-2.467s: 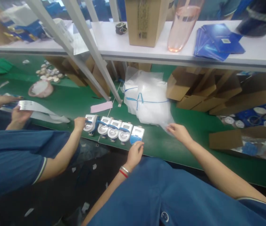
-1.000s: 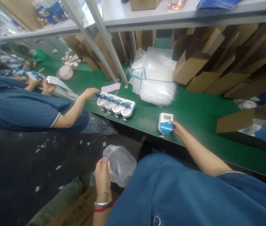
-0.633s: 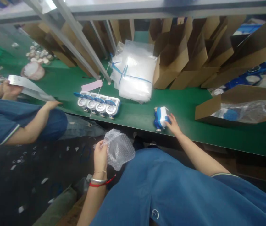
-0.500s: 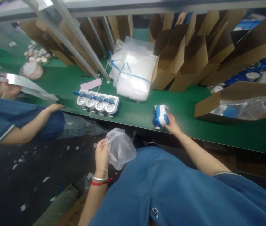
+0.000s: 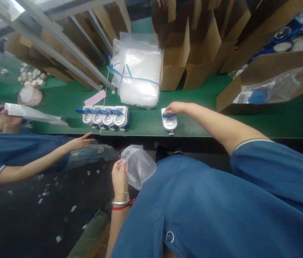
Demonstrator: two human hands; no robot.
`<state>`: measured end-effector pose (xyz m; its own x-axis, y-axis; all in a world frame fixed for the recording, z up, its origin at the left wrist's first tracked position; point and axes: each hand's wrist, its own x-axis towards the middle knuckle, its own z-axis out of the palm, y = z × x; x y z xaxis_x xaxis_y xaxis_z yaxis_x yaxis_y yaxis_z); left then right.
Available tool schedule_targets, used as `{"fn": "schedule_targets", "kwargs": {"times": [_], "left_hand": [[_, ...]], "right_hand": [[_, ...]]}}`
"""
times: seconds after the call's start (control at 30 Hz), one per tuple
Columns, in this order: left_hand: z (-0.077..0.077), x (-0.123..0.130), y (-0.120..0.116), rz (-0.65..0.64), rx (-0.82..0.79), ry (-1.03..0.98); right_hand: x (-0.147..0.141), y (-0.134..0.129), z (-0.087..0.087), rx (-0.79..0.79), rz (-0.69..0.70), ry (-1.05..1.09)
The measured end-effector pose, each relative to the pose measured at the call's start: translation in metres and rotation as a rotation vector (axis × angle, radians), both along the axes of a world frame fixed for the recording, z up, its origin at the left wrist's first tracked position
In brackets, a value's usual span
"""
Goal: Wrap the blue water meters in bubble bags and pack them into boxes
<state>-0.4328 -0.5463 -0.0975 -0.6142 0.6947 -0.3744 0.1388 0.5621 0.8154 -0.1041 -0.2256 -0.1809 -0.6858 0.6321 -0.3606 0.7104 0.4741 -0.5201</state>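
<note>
— Along the green bench (image 5: 146, 123), what count of meters?

— Five, clock read from mid-view. Row of four meters (image 5: 109, 120) at nine o'clock, side by side. One single meter (image 5: 169, 124) just off centre toward three, near the front edge, well apart from the row.

— Hands?

— Left hand (image 5: 119, 175) toward seven: fingers clenched on one bubble-wrap bag (image 5: 140, 166), held in front of the bench. Right hand (image 5: 174, 108) above the single meter: fingers bent over its blue lid, touching; pinching or merely resting, cannot tell.

— Materials?

— Meters: white casings, round dials, four blue lids tilted up along the row. Bag: clear, dimpled, rumpled. Bundle of plastic sheets (image 5: 140, 93), between eleven and twelve: translucent, flat, tied with blue tape.

— Surroundings?

— Pink strip (image 5: 95, 97), one, flat, at ten. Brown cartons (image 5: 175, 68) upright at one, uncounted, overlapping. Open box (image 5: 229, 95) between two and three, clear plastic inside. Co-worker's hand (image 5: 83, 141) at nine, fingers extended, just below the row.

— Obstructions?

— Right hand hides the single meter's upper part. Grey struts (image 5: 68, 46) slant across more cartons toward ten.
</note>
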Motion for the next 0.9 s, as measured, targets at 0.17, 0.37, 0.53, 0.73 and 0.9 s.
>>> {"fn": "schedule_targets", "kwargs": {"times": [0.17, 0.37, 0.53, 0.73, 0.9], "left_hand": [[-0.002, -0.001, -0.013, 0.003, 0.003, 0.02], [-0.006, 0.0, -0.023, 0.016, -0.01, 0.018], [-0.009, -0.002, -0.014, 0.017, -0.008, -0.023], [-0.007, -0.004, 0.0, 0.004, 0.008, -0.016], [-0.005, -0.006, 0.004, 0.013, 0.004, -0.018]], "right_hand": [[-0.034, 0.012, 0.003, 0.006, 0.041, -0.076], [-0.029, 0.0, 0.0, 0.052, 0.008, -0.073], [-0.018, -0.011, 0.0, 0.105, -0.013, -0.086], [-0.013, -0.055, -0.013, 0.185, -0.071, 0.014], [-0.016, -0.103, -0.047, 0.333, -0.181, 0.205]]}}
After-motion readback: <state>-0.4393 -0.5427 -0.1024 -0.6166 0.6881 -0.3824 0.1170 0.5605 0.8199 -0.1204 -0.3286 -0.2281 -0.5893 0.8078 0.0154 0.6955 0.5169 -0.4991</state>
